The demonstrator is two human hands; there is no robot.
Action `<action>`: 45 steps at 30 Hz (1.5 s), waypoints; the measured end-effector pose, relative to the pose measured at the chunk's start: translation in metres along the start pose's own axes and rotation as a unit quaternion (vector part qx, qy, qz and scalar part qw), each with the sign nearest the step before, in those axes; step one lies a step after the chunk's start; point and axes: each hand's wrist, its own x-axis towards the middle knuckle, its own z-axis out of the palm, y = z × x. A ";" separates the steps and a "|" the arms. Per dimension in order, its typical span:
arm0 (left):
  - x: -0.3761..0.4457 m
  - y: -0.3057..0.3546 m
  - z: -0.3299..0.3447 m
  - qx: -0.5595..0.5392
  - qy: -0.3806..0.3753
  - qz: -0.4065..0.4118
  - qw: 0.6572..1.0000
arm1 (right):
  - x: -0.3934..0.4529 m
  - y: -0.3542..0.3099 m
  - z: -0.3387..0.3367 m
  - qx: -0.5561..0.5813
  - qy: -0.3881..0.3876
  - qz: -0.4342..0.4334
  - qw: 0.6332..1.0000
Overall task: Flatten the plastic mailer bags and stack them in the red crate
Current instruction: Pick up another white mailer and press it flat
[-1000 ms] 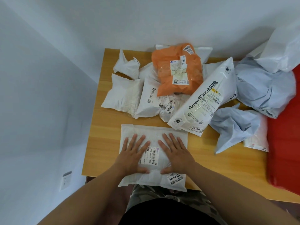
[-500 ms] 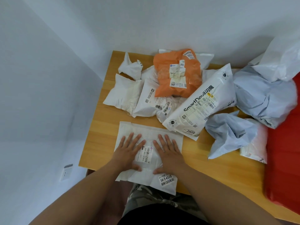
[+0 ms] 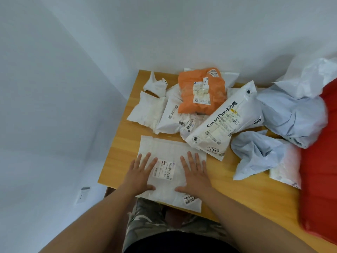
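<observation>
Hands pressing flat, fingers straight: left hand (image 3: 140, 174) and right hand (image 3: 196, 174) rest on a flat white plastic mailer bag (image 3: 168, 189) overhanging the wooden counter's (image 3: 242, 194) near edge; red crate (image 3: 321, 161) at right.

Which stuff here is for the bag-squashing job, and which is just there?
For the job:
- flat white mailer under the left hand and right hand
- orange mailer
- SmartDevil mailer
- crumpled pale blue mailers
- small white mailers
- red crate

Just there:
- wooden table
- wall socket
</observation>
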 end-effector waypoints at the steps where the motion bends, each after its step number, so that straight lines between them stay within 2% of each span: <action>1: 0.001 -0.006 0.000 0.005 -0.009 0.006 1.000 | 0.001 0.001 0.000 0.005 0.007 0.016 1.000; 5: 0.009 -0.026 0.003 -0.004 -0.028 0.039 0.999 | 0.002 0.005 0.005 0.014 0.041 0.051 0.998; 7: 0.011 -0.034 0.009 -0.011 -0.022 0.061 0.998 | -0.001 -0.001 0.016 0.001 0.090 0.067 0.994; 11: 0.010 -0.059 0.023 -0.056 0.043 0.110 0.991 | -0.005 -0.043 0.046 0.040 0.155 0.108 0.981; 16: 0.010 -0.068 0.034 -0.055 0.038 0.140 0.988 | 0.000 -0.101 0.072 0.059 0.139 0.127 0.980; 24: 0.001 -0.054 0.053 -0.118 0.034 0.059 0.991 | 0.008 -0.094 0.077 0.029 0.138 0.138 0.980; 29: 0.005 -0.052 0.058 -0.121 0.081 0.059 0.988 | 0.007 -0.068 0.067 -0.003 0.168 0.093 0.981; 37: 0.020 -0.045 0.064 -0.135 0.076 0.028 0.988 | 0.017 -0.049 0.070 -0.001 0.144 0.079 0.986; 45: 0.026 -0.043 0.077 -0.149 0.084 0.008 0.985 | 0.021 -0.046 0.079 -0.012 0.167 0.070 0.983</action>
